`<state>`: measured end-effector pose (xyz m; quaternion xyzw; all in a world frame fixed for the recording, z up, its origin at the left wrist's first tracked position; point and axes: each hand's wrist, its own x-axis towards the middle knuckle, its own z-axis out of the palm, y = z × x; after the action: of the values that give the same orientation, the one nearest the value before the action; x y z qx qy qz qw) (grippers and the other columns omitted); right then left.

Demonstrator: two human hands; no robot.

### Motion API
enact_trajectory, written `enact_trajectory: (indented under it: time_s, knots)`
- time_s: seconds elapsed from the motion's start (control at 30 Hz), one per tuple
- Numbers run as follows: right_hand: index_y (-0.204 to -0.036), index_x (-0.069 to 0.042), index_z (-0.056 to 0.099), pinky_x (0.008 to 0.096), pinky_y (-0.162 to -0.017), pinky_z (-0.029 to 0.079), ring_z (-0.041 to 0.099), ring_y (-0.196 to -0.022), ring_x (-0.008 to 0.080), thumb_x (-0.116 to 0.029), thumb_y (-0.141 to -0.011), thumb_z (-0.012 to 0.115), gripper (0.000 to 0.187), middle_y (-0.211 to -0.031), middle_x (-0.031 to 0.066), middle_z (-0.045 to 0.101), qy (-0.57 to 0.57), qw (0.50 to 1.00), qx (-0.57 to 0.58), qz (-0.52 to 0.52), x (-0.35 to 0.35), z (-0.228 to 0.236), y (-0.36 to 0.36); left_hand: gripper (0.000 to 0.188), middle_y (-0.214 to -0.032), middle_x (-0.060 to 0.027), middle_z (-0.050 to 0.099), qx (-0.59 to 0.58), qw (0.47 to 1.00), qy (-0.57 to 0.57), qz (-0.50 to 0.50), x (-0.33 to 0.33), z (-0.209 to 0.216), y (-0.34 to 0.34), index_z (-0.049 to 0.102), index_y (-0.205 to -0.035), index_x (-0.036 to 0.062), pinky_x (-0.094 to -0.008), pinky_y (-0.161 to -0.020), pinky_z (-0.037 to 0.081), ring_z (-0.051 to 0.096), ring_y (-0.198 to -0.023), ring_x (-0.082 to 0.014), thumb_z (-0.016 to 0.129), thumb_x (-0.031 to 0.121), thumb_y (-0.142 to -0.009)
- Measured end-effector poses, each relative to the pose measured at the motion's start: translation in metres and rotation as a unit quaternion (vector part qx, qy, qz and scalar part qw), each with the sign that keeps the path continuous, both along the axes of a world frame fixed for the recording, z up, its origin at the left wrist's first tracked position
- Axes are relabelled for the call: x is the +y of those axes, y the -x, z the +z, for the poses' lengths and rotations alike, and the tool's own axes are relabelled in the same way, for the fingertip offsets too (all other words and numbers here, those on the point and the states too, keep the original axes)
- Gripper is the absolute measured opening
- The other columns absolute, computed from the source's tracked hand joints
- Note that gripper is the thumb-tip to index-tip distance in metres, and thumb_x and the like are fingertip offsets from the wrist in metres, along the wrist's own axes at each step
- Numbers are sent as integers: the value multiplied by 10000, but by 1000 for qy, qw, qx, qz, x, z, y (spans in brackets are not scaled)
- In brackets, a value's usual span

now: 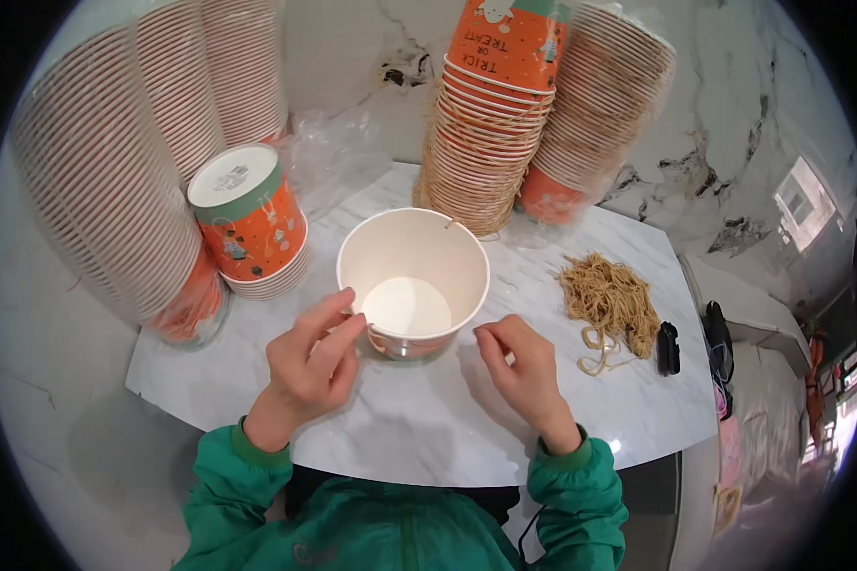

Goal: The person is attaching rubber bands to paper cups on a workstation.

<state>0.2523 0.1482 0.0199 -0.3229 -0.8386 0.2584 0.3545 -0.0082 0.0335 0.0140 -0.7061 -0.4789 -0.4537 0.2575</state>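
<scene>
A white-lined paper bucket (411, 257) stands upright in front of me, its mouth toward me. A bit of tan string shows at its far rim, and some more shows at the near rim beside my left fingertips. My left hand (305, 360) grips the bucket's near left rim between bent fingers. Just right of the bucket, apart from it, my right hand (522, 369) has its thumb and fingers pinched together; anything between them is too small to make out. A loose pile of tan strings (611, 303) lies farther right.
Tall wrapped bucket stacks (105, 171) stand at the left, near a short upside-down orange stack (249, 224). Behind are a string-draped stack (486, 143) and another wrapped stack (605, 105). A small black object (668, 348) lies by the strings. Crumpled clear plastic (328, 157) sits at the back.
</scene>
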Motion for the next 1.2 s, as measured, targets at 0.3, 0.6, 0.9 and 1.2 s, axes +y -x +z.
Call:
enact_trajectory:
  time_s: [0.3, 0.6, 0.9, 1.2]
  knots:
    - [-1062, 13, 675, 279, -547, 442, 563, -741, 170, -68, -754, 657, 319, -840, 34, 512, -461, 874, -150, 28, -30, 49, 39, 417, -1145, -207, 652, -90, 993, -38, 66, -14, 4, 15, 666, -1142, 2, -360, -674, 605, 713, -869, -331, 674, -102, -738]
    - [-970, -67, 593, 413, -619, 522, 652, -810, 303, -26, -786, 660, 200, -868, 114, 601, -415, 907, -50, 55, 56, 110, 59, 462, -1222, -183, 570, -187, 976, -98, 42, -15, 2, 16, 569, -1222, -1, -239, -530, 448, 554, -678, -138, 632, -140, -786]
    - [-935, -5, 665, 248, -569, 534, 656, -673, 123, -124, -1012, 618, 150, -792, 59, 674, 128, 939, 301, 105, 168, 222, 95, 453, -1184, -166, 598, -185, 979, -77, 42, -11, 2, 15, 578, -1208, 13, -252, -517, 467, 594, -649, -150, 651, -119, -780]
    - [-940, 67, 633, 299, -681, 651, 727, -749, 223, -93, -985, 594, 171, -854, 126, 687, 245, 872, 415, 86, 226, 248, 85, 434, -1155, -167, 613, -191, 978, -61, 56, -13, 3, 14, 596, -1180, 6, -259, -495, 464, 600, -624, -159, 664, -112, -768]
